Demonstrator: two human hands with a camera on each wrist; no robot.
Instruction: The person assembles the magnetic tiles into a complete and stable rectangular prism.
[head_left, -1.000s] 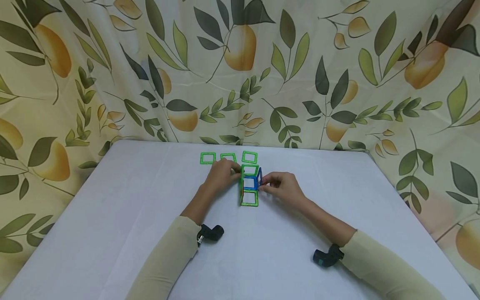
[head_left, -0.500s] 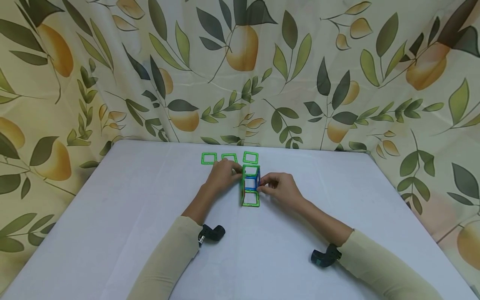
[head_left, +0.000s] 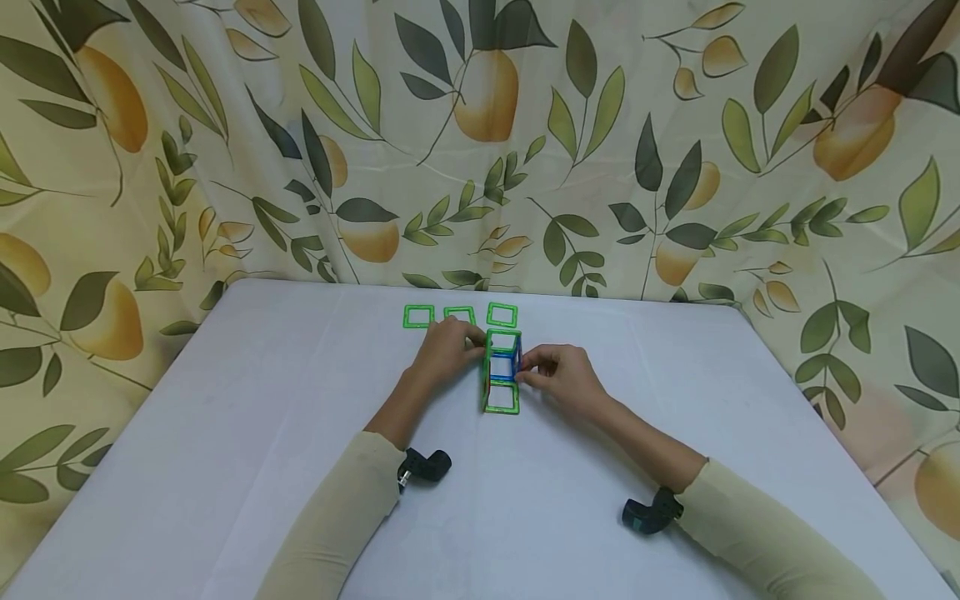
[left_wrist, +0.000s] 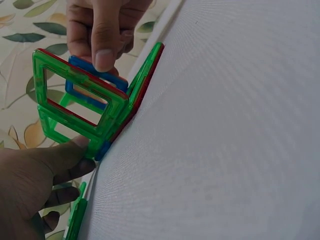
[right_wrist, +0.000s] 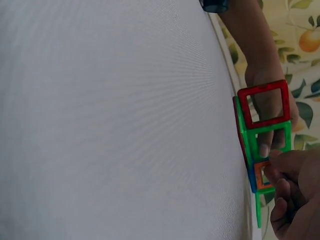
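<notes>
Several magnetic tiles stand joined: a flat row [head_left: 502, 410] of green, blue and green square frames, with green, red-backed frames upright along its left side. My right hand [head_left: 567, 379] pinches an upright blue magnetic tile [left_wrist: 117, 81] between thumb and fingers at the row's right side, across from the upright green frames. In the right wrist view this tile's outer face looks orange. My left hand [head_left: 447, 350] holds the upright green magnetic tile [left_wrist: 112, 107] near its lower corner at the far end, thumb on it; its other fingers are curled below.
Three loose green square frames lie behind the build near the far table edge: a left one [head_left: 418, 316], a middle one [head_left: 460, 313] partly behind my left hand, and a right one [head_left: 502, 314]. A patterned curtain [head_left: 480, 208] hangs behind the white table [head_left: 225, 467].
The blue tile in my right hand has come in against the row's right side and now stands upright there. My left hand keeps its place at the far end.
</notes>
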